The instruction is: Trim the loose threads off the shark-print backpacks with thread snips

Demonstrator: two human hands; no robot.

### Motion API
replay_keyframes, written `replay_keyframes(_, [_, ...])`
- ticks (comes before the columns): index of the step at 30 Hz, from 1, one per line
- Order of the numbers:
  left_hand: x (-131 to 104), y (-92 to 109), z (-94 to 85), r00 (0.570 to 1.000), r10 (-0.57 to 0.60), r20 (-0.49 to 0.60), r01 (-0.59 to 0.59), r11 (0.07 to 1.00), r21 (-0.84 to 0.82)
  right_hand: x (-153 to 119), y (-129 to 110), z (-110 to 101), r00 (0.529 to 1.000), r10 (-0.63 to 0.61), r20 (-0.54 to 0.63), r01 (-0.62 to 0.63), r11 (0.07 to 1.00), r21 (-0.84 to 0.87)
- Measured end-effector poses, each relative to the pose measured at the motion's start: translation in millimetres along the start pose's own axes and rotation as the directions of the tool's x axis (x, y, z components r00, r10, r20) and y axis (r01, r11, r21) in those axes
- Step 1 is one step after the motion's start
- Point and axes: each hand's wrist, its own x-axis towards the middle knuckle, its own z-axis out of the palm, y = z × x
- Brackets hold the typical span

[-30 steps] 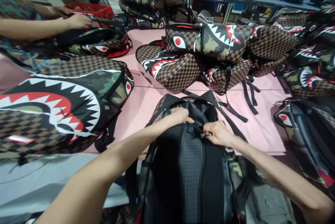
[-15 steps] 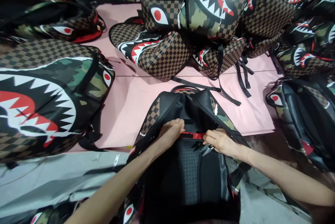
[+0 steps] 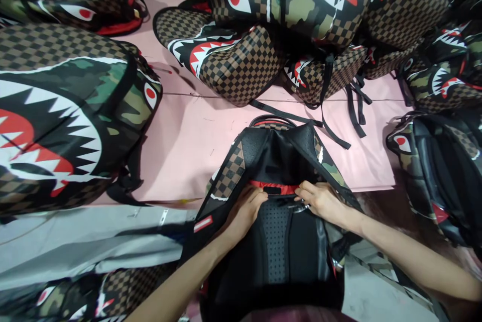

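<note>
Pink table (image 3: 181, 146), backpack (image 3: 276, 246) at its near edge. Curled left hand (image 3: 246, 211) and right hand (image 3: 324, 204), closed round a metal tool (image 3: 300, 207), grip the backpack's red-lined opening (image 3: 288, 188); a slip could nick the fabric.

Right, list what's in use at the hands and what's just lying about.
In use:
left hand, right hand
black fabric backpack, padded back
its red cloth lining
small silver metal tool

Lying about:
large checked, camouflage shark backpack, left side
piled brown checked shark backpacks
black and camouflage backpack, right side
</note>
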Motion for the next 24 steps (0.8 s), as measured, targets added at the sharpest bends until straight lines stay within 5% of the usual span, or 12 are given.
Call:
replay_keyframes(5, [-7.0, -3.5, -0.4, 0.995, 0.074, -0.06, -0.076, 0.997, -0.032, 38.1, -9.8, -23.1, 0.981, 0.193, 0.029, -0.192, 0.981, -0.025])
replay_keyframes(9, [-6.0, -3.7, -0.1, 0.982, 0.153, -0.114, -0.152, 0.988, 0.021, 64.5, -8.6, -26.5, 0.947, 0.211, 0.242, -0.217, 0.976, -0.003])
replay_keyframes(15, [-9.2, -5.3, 2.7, 0.98, 0.163, -0.114, -0.157, 0.986, 0.064, 67.6, 4.7, -25.2, 0.926, 0.208, 0.315, -0.265, 0.952, 0.151])
replay_keyframes(24, [-10.8, -9.2, 6.4, 0.977, 0.178, -0.118, -0.17, 0.982, 0.077, 75.0, 2.5, -19.7, 0.899, 0.236, 0.368, -0.313, 0.935, 0.165])
